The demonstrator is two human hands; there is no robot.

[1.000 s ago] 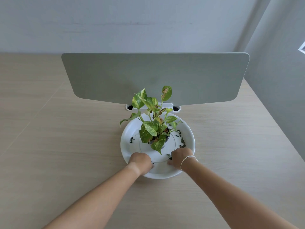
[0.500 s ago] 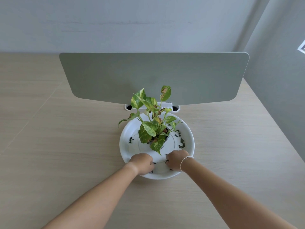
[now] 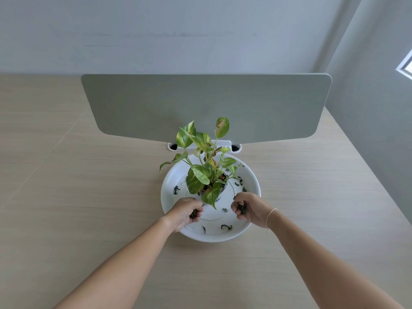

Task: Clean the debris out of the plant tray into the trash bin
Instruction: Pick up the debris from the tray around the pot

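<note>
A round white plant tray (image 3: 252,179) sits on the wooden desk with a small potted green plant (image 3: 206,175) at its middle. Dark dried debris (image 3: 226,227) lies scattered on the tray's near floor, with more bits at its left (image 3: 176,190) and right (image 3: 239,182). My left hand (image 3: 185,212) hovers over the tray's near left part, fingers closed on a clump of dark debris. My right hand (image 3: 249,209) is over the near right part, also closed on a clump of debris. No trash bin is in view.
A grey-green divider panel (image 3: 205,108) stands upright just behind the tray on a white bracket (image 3: 223,144). The light wooden desk (image 3: 89,197) stretches out to both sides. Grey walls close the back and the right side.
Both hands were pressed down on the tray's near floor close together; now they have lifted and parted, each with a clump of debris in its fingers. A few bits are left behind.
</note>
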